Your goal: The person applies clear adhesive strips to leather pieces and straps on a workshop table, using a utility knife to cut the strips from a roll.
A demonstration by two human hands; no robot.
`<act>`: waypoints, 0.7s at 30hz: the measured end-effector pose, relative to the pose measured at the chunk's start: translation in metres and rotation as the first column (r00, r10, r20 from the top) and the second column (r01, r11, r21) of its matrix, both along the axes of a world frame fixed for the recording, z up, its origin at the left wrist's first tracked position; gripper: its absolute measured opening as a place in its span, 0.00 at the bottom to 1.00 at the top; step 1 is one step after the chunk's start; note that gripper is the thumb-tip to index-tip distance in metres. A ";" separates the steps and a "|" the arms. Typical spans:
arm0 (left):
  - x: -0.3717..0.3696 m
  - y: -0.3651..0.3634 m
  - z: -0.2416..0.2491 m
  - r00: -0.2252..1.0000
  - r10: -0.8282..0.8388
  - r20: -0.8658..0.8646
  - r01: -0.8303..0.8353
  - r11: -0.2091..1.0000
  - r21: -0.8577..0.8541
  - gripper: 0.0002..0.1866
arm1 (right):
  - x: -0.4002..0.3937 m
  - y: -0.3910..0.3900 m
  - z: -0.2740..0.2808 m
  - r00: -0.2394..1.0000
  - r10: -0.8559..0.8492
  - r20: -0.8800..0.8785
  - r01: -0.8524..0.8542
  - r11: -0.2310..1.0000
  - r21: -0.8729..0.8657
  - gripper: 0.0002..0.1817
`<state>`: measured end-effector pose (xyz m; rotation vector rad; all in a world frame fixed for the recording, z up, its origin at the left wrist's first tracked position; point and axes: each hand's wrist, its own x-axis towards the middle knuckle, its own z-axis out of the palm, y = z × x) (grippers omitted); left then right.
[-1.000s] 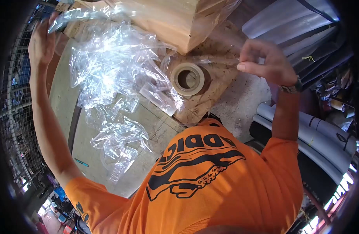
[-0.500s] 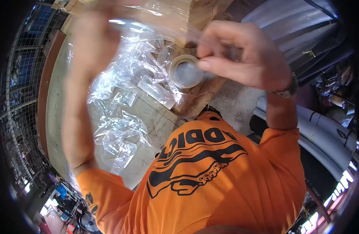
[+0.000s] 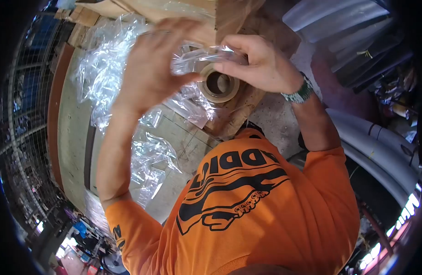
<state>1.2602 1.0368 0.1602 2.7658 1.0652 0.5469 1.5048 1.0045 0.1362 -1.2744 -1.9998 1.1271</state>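
Observation:
My left hand (image 3: 153,68) and my right hand (image 3: 259,62) meet in front of me, both gripping a crumpled piece of clear plastic (image 3: 197,57) held between them. Just below the plastic, a roll of tan tape (image 3: 219,86) lies flat on a stained wooden board (image 3: 241,110). A heap of clear plastic bags (image 3: 103,68) covers the wooden table (image 3: 73,137) to the left of my hands. More clear bags (image 3: 149,160) lie nearer to my body.
A large brown cardboard box (image 3: 174,11) wrapped in plastic stands at the far side. Grey pipes (image 3: 380,151) lie on the right. Wire mesh (image 3: 18,114) borders the left. My orange shirt (image 3: 247,206) fills the lower view.
My left hand came in from the far upper left toward the middle. Both hands closed together over the tape roll, bunching the stretched plastic into a small wad.

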 end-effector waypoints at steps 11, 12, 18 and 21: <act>-0.261 0.172 0.043 0.793 0.573 -0.209 -0.515 0.812 0.275 0.19 | 0.096 -0.001 -0.019 0.999 -0.047 0.024 0.052 0.957 -0.286 0.09; -0.284 0.176 0.018 0.708 0.645 -0.288 -0.574 0.763 0.298 0.19 | 0.094 -0.003 -0.038 0.981 -0.185 0.058 0.191 0.874 -0.447 0.09; -0.089 0.050 -0.031 0.989 0.042 -0.143 -0.058 0.992 -0.108 0.53 | 0.022 -0.006 -0.067 0.966 -0.164 -0.198 0.128 0.975 -0.183 0.13; 0.004 -0.010 -0.011 1.000 0.025 0.016 -0.026 0.994 0.110 0.43 | -0.009 -0.008 0.016 0.993 -0.054 -0.101 0.045 0.995 -0.087 0.10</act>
